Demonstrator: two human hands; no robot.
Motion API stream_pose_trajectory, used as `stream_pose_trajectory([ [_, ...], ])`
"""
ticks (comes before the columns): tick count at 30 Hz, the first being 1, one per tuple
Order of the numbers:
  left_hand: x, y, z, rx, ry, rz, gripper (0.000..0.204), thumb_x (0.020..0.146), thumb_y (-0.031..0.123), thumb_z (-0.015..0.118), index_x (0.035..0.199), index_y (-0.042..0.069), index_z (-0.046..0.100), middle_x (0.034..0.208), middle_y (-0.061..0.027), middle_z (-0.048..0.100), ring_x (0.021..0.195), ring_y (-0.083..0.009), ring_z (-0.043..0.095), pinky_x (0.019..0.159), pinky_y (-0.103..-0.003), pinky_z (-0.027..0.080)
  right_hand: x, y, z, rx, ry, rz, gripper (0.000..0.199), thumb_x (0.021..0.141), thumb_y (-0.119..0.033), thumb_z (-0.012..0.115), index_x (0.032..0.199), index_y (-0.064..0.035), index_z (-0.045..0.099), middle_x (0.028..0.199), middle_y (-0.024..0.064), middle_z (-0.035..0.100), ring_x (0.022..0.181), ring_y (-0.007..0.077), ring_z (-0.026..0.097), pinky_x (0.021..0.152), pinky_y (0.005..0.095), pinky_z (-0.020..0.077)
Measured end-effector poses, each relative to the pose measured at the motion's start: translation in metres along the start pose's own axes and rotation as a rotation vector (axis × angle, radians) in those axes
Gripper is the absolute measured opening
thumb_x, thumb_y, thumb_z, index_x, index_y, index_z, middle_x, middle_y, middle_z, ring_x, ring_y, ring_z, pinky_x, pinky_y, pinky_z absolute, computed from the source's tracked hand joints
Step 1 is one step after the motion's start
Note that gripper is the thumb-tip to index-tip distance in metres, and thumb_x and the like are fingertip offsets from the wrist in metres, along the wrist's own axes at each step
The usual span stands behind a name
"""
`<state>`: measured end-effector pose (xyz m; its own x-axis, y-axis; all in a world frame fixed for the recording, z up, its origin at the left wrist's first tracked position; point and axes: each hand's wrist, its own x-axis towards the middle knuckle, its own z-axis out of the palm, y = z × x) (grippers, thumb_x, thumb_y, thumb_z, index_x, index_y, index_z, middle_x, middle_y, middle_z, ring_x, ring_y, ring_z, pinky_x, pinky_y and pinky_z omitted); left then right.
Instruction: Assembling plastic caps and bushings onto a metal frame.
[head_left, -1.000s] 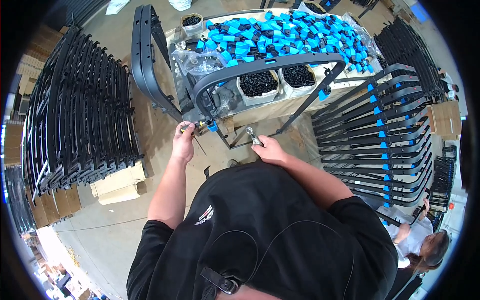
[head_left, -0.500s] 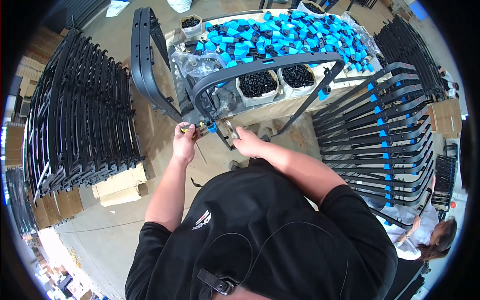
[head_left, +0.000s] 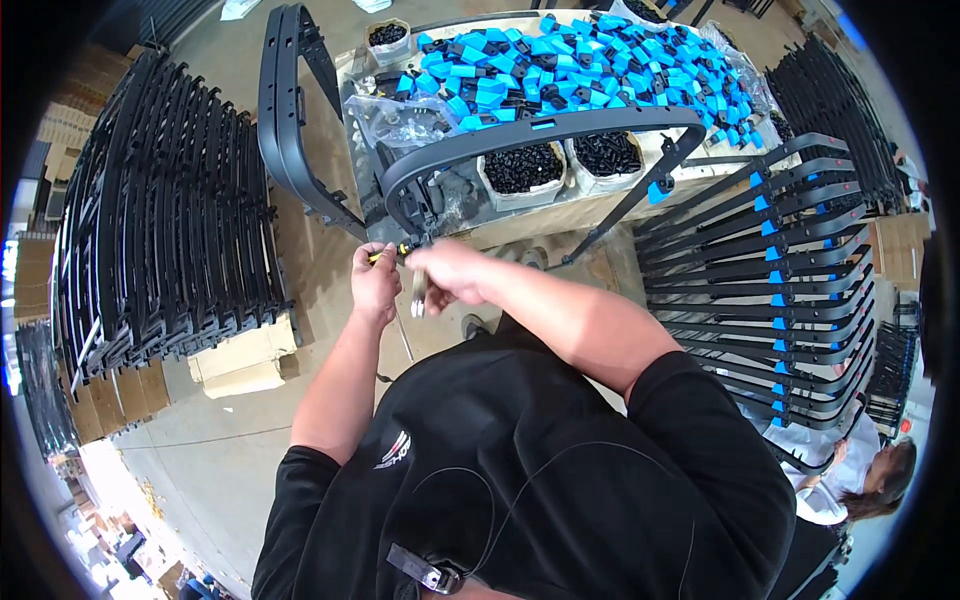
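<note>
My left hand [head_left: 374, 282] is closed around a yellow-and-black screwdriver [head_left: 379, 258], its front end toward the lower corner of a black curved frame [head_left: 530, 133]. Right beside it, my right hand [head_left: 450, 270] is closed on a shiny metal tool [head_left: 418, 299] that hangs below the fingers; motion blurs its shape. The right hand covers the frame's near end and the blue clip there. Another blue clip [head_left: 658, 192] sits on the frame's right leg. The frame leans upright against the workbench's near side.
A workbench [head_left: 590, 212] bears a heap of blue-and-black clips [head_left: 570, 75] and tubs of small black parts [head_left: 522, 168]. Black frames stand stacked at left [head_left: 165, 220] and in a row at right [head_left: 800, 290]. Another curved frame [head_left: 285, 120] stands left of the bench. A person [head_left: 850, 470] is at lower right.
My right hand has moved left, over the frame's near end, and its metal tool now points downward. My left hand stays almost in place with the screwdriver.
</note>
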<state>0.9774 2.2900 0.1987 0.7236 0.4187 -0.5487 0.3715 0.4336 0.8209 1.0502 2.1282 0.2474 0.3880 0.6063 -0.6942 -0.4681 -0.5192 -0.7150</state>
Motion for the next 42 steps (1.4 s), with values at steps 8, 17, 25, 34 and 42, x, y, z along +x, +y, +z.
stream_pose_trajectory([
  [8, -0.003, 0.005, 0.004, 0.052, 0.039, -0.049, 0.018, 0.100, 0.019, 0.066, 0.105, 0.016, 0.048, 0.071, 0.0047, 0.046, 0.048, -0.0037, 0.036, 0.040, -0.022, 0.027, 0.046, 0.042, 0.005, -0.368, 0.274, -0.124, 0.032, 0.093, -0.023, 0.063, 0.108, 0.0050, 0.059, 0.083, 0.0153, 0.068, 0.062, 0.0344, 0.069, 0.059, 0.0547, 0.0577],
  [17, -0.003, 0.009, 0.008, 0.059, 0.007, -0.068, 0.019, 0.100, 0.019, 0.066, 0.104, 0.015, 0.048, 0.070, 0.0052, 0.044, 0.047, -0.0036, 0.035, 0.039, -0.023, 0.026, 0.042, 0.046, 0.013, -0.729, 0.684, -0.274, 0.017, 0.091, -0.013, 0.057, 0.097, 0.0017, 0.062, 0.079, 0.0124, 0.066, 0.065, 0.0315, 0.068, 0.061, 0.0499, 0.0573],
  [25, -0.001, 0.011, 0.007, 0.047, 0.002, -0.087, 0.021, 0.099, 0.019, 0.067, 0.105, 0.013, 0.048, 0.070, 0.0040, 0.046, 0.046, -0.0047, 0.036, 0.037, -0.024, 0.027, 0.034, 0.039, 0.009, -0.685, 0.496, -0.133, 0.030, 0.085, -0.011, 0.064, 0.109, 0.0056, 0.066, 0.097, 0.0221, 0.072, 0.074, 0.0333, 0.074, 0.063, 0.0503, 0.0593],
  [34, -0.003, 0.016, 0.012, 0.066, 0.024, -0.087, 0.020, 0.099, 0.019, 0.067, 0.104, 0.014, 0.048, 0.071, 0.0036, 0.047, 0.046, -0.0044, 0.036, 0.038, -0.024, 0.026, 0.036, 0.032, -0.004, -0.531, 0.175, -0.039, 0.029, 0.090, -0.012, 0.059, 0.112, 0.0067, 0.058, 0.098, 0.0259, 0.070, 0.088, 0.0356, 0.072, 0.081, 0.0467, 0.0579],
  [42, 0.000, 0.008, 0.004, 0.004, 0.014, -0.063, 0.021, 0.099, 0.018, 0.067, 0.105, 0.014, 0.047, 0.070, 0.0034, 0.047, 0.046, -0.0044, 0.036, 0.037, -0.024, 0.026, 0.024, 0.018, -0.011, 0.291, -0.139, 0.152, 0.025, 0.093, -0.022, 0.063, 0.104, -0.0002, 0.060, 0.084, 0.0127, 0.067, 0.065, 0.0315, 0.068, 0.057, 0.0492, 0.0581],
])
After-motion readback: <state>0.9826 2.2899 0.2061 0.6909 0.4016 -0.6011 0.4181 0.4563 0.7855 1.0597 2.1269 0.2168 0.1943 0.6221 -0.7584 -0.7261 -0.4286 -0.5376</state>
